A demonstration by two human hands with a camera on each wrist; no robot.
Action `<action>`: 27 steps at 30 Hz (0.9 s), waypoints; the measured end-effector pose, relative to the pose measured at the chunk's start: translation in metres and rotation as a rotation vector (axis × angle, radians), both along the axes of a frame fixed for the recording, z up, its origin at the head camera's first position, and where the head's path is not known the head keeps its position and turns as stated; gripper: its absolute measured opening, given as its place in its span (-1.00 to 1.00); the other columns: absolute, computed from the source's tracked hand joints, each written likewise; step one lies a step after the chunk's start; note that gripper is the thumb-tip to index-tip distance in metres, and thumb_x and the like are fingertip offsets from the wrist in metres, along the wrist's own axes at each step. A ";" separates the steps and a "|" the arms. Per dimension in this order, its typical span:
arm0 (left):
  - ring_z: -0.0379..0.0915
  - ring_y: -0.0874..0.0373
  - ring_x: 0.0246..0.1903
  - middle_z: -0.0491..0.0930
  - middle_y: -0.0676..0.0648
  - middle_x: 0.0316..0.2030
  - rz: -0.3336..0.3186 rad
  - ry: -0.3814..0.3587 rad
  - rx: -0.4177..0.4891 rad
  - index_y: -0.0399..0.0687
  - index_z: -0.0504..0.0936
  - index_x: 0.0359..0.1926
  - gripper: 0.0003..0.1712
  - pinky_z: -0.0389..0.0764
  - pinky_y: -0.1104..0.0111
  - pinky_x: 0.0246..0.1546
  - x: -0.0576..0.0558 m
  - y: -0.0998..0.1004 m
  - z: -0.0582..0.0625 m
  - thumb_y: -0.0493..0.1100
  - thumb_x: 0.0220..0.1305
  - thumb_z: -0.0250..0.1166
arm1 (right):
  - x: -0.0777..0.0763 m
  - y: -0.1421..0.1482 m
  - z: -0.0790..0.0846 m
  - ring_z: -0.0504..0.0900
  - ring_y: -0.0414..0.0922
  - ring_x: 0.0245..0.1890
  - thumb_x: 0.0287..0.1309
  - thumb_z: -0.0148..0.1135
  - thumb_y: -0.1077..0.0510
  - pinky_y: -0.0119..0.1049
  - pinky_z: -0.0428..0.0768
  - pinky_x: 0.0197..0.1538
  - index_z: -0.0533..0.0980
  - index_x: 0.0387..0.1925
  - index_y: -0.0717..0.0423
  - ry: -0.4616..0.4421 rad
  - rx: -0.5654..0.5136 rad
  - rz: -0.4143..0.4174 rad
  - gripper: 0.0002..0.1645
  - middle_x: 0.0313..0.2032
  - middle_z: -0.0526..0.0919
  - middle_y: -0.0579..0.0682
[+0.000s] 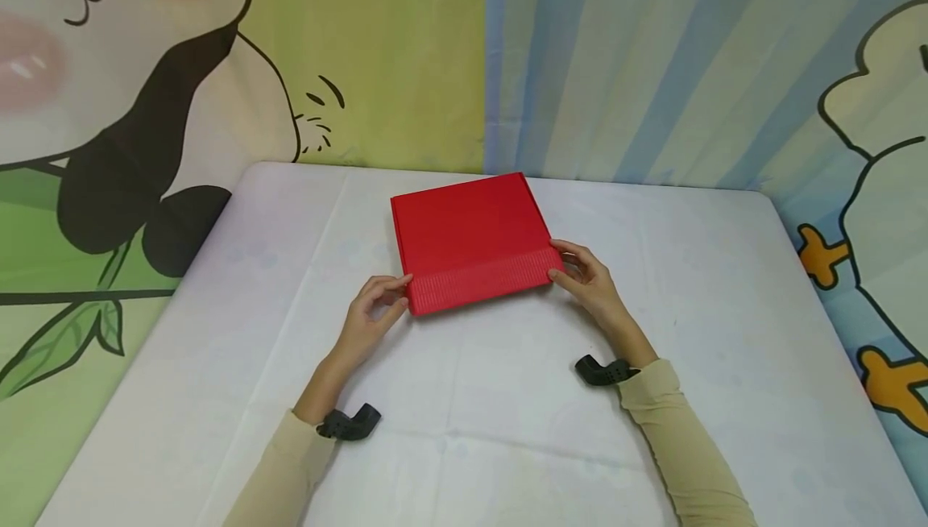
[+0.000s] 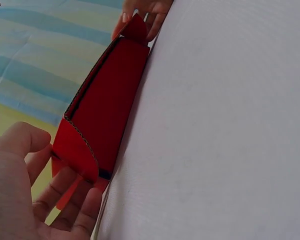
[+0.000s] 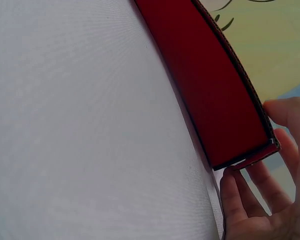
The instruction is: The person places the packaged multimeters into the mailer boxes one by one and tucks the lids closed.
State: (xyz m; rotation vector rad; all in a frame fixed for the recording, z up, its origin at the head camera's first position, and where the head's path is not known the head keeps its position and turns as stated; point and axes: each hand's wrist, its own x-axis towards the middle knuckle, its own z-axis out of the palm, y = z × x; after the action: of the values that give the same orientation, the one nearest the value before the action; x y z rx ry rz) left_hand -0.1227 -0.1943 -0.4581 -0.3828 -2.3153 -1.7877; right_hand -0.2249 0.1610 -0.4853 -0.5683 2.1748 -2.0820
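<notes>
White tabletop [image 1: 464,430]; red box [image 1: 467,221], long near flap [image 1: 482,280] crosswise, slanted away rightward.

1. The left hand [image 2: 17,187] holds a red box [image 2: 110,95] by its near curved flap [image 2: 75,147].
2. The right hand [image 2: 149,9] touches the box's far end.
3. Striped fabric [image 2: 35,60] hangs beyond the left hand; a white surface [image 2: 215,125] spreads beside both.

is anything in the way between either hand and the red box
No, nothing visible stands in the way. The left hand is at the near left corner of the red box and the right hand is at its near right corner, both with fingers directly on the cardboard.
</notes>
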 end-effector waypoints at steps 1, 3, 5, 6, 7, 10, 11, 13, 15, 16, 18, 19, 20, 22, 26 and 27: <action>0.48 -0.05 -0.06 0.46 -0.38 0.00 -0.006 -0.019 0.011 -0.49 0.49 0.16 -0.56 0.52 0.49 -0.02 0.000 0.000 0.000 -0.50 0.24 0.23 | 0.000 0.000 0.000 0.44 -0.20 0.16 0.17 0.27 0.42 -0.49 0.45 0.21 0.37 0.28 0.30 0.000 -0.006 -0.001 -0.38 0.23 0.41 0.07; 0.47 0.00 -0.02 0.46 -0.38 0.01 -0.014 -0.048 0.026 -0.49 0.48 0.16 -0.56 0.51 0.52 -0.02 0.000 -0.001 0.001 -0.49 0.25 0.23 | 0.000 0.000 0.000 0.45 -0.19 0.14 0.16 0.27 0.42 -0.49 0.46 0.19 0.38 0.28 0.29 0.003 -0.010 -0.002 -0.37 0.23 0.41 0.08; 0.47 -0.02 -0.01 0.46 -0.38 0.01 -0.019 -0.058 0.033 -0.48 0.48 0.17 -0.56 0.52 0.51 -0.02 0.000 -0.001 0.001 -0.49 0.25 0.22 | 0.000 0.000 0.001 0.46 -0.19 0.13 0.15 0.27 0.43 -0.49 0.47 0.18 0.39 0.27 0.27 0.002 -0.017 -0.002 -0.38 0.23 0.41 0.08; 0.48 -0.05 -0.01 0.47 -0.39 0.01 -0.017 -0.052 0.029 -0.49 0.49 0.16 -0.56 0.52 0.50 -0.02 0.000 -0.001 0.001 -0.49 0.25 0.22 | 0.000 0.000 0.001 0.46 -0.19 0.13 0.15 0.27 0.43 -0.49 0.47 0.18 0.39 0.27 0.27 0.003 -0.019 -0.001 -0.38 0.23 0.41 0.09; 0.48 -0.08 -0.02 0.48 -0.39 0.00 -0.017 -0.044 0.027 -0.49 0.49 0.16 -0.57 0.53 0.50 -0.02 0.000 -0.001 0.001 -0.49 0.25 0.22 | 0.000 0.000 0.001 0.46 -0.20 0.13 0.16 0.27 0.43 -0.49 0.47 0.18 0.40 0.27 0.26 0.003 -0.021 0.000 -0.38 0.23 0.41 0.10; 0.49 -0.13 -0.03 0.49 -0.42 -0.02 -0.028 -0.008 0.036 -0.52 0.48 0.14 -0.57 0.53 0.49 -0.02 0.000 -0.002 0.000 -0.52 0.23 0.21 | 0.001 0.000 0.001 0.45 -0.20 0.14 0.17 0.25 0.43 -0.51 0.46 0.18 0.38 0.27 0.29 0.001 -0.019 0.000 -0.39 0.22 0.41 0.10; 0.49 -0.11 -0.04 0.49 -0.43 -0.02 -0.035 0.002 0.044 -0.53 0.48 0.14 -0.58 0.54 0.49 -0.01 -0.001 -0.002 -0.001 -0.54 0.23 0.20 | 0.001 0.000 0.001 0.45 -0.19 0.14 0.17 0.25 0.44 -0.51 0.46 0.18 0.37 0.27 0.32 0.000 -0.018 0.000 -0.39 0.22 0.42 0.10; 0.51 -0.02 -0.03 0.49 -0.43 -0.02 -0.048 0.018 0.058 -0.54 0.48 0.14 -0.57 0.54 0.49 0.01 -0.001 -0.002 -0.003 -0.57 0.22 0.19 | 0.001 0.000 0.001 0.44 -0.18 0.14 0.17 0.24 0.44 -0.52 0.45 0.17 0.35 0.27 0.35 -0.003 -0.016 -0.001 -0.39 0.21 0.42 0.10; 0.52 0.08 -0.03 0.50 -0.43 -0.03 -0.060 0.031 0.071 -0.54 0.47 0.14 -0.56 0.54 0.50 0.02 -0.003 -0.003 -0.006 -0.59 0.21 0.18 | 0.001 0.000 0.002 0.44 -0.17 0.13 0.17 0.24 0.44 -0.52 0.46 0.17 0.35 0.26 0.35 -0.008 -0.015 -0.004 -0.39 0.21 0.42 0.10; 0.52 0.12 -0.03 0.50 -0.42 -0.04 -0.064 0.034 0.075 -0.54 0.48 0.14 -0.56 0.54 0.50 0.02 -0.003 -0.003 -0.007 -0.60 0.20 0.18 | 0.001 0.001 0.002 0.45 -0.17 0.13 0.17 0.24 0.44 -0.52 0.46 0.16 0.36 0.26 0.34 -0.011 -0.016 -0.007 -0.40 0.21 0.42 0.10; 0.52 0.16 -0.05 0.51 -0.44 -0.07 -0.085 0.029 0.089 -0.55 0.45 0.15 -0.54 0.55 0.50 0.00 -0.003 -0.003 -0.008 -0.62 0.19 0.17 | 0.002 0.001 0.002 0.44 -0.17 0.13 0.17 0.24 0.44 -0.52 0.46 0.16 0.37 0.26 0.30 -0.010 -0.014 -0.008 -0.40 0.21 0.41 0.10; 0.52 0.16 -0.05 0.50 -0.45 -0.08 -0.093 0.030 0.091 -0.56 0.44 0.16 -0.52 0.56 0.49 0.00 -0.003 -0.003 -0.008 -0.62 0.18 0.17 | 0.002 0.001 0.002 0.45 -0.18 0.12 0.17 0.25 0.44 -0.52 0.46 0.15 0.37 0.26 0.30 -0.010 -0.015 -0.008 -0.40 0.21 0.42 0.09; 0.51 0.16 -0.06 0.49 -0.46 -0.08 -0.098 0.032 0.092 -0.57 0.43 0.16 -0.52 0.57 0.47 0.00 -0.003 -0.003 -0.008 -0.63 0.17 0.18 | 0.002 0.002 0.001 0.45 -0.18 0.12 0.16 0.26 0.44 -0.52 0.47 0.14 0.38 0.25 0.29 -0.013 -0.017 -0.008 -0.40 0.19 0.43 0.06; 0.51 0.16 -0.06 0.47 -0.48 -0.09 -0.098 0.025 0.096 -0.59 0.41 0.17 -0.51 0.58 0.43 0.01 -0.002 -0.002 -0.005 -0.62 0.17 0.18 | 0.002 0.002 0.001 0.46 -0.19 0.09 0.15 0.27 0.43 -0.52 0.49 0.10 0.38 0.24 0.32 -0.016 -0.020 -0.003 -0.41 0.14 0.46 0.01; 0.48 0.17 -0.05 0.45 -0.46 -0.04 -0.077 0.001 0.091 -0.60 0.40 0.18 -0.50 0.57 0.39 0.06 0.000 -0.001 -0.001 -0.61 0.18 0.19 | 0.002 0.002 0.002 0.47 -0.18 0.03 0.13 0.30 0.41 -0.52 0.52 0.03 0.37 0.23 0.36 -0.021 -0.023 0.013 -0.39 0.04 0.49 -0.08; 0.48 0.18 -0.05 0.45 -0.46 -0.03 -0.076 -0.008 0.093 -0.59 0.40 0.18 -0.50 0.57 0.39 0.06 0.000 -0.001 -0.001 -0.60 0.18 0.19 | 0.002 0.002 0.002 0.47 -0.18 0.02 0.13 0.30 0.41 -0.52 0.52 0.03 0.37 0.23 0.36 -0.020 -0.023 0.017 -0.39 0.03 0.49 -0.08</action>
State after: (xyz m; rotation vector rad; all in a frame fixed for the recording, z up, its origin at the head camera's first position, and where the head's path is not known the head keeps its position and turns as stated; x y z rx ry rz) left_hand -0.1227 -0.1954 -0.4590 -0.4546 -2.2414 -1.9268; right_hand -0.2228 0.1630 -0.4832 -0.5639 2.1302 -2.0978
